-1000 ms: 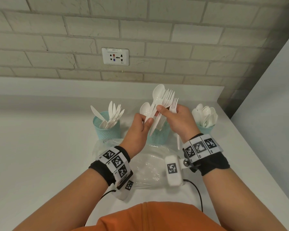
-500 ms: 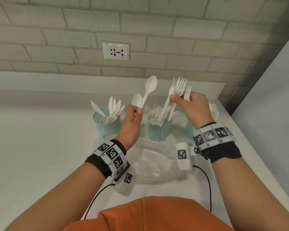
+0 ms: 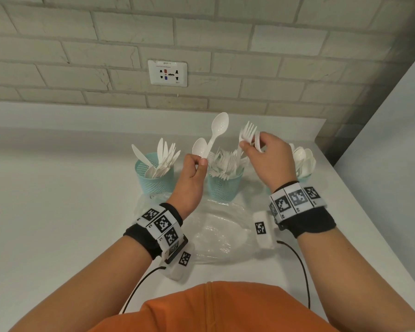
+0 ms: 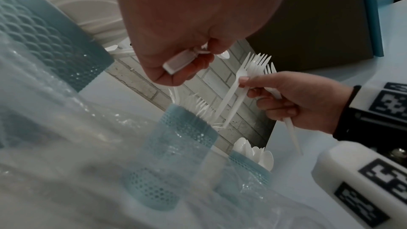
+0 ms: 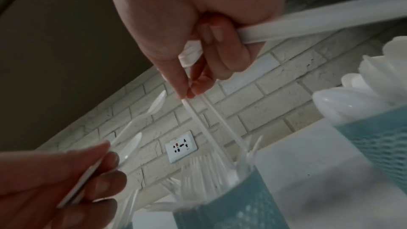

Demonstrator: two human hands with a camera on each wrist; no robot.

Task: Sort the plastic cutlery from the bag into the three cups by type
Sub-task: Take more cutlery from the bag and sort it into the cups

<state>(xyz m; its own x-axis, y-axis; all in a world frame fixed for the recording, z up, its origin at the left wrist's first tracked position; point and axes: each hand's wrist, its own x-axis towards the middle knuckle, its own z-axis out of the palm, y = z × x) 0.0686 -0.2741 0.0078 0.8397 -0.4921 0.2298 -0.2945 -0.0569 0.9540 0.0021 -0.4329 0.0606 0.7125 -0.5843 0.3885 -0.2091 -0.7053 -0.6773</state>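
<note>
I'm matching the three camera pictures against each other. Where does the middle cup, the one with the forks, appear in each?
Head: middle cup at centre, between both wrists.
Left wrist: lower centre, behind the bag.
Right wrist: bottom centre, blurred.
Shared landmark: wall socket, hidden in the left wrist view.

hands (image 3: 230, 164) now apart, forks (image 3: 248, 135) w/ right, spoons (image 3: 212, 137) w/ left

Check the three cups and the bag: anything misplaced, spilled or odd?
Nothing stands out. Knives cup, forks cup and spoons cup stand upright, each apparently one type. Bag lies flat. Left hand holds spoons, right hand holds forks.
</note>
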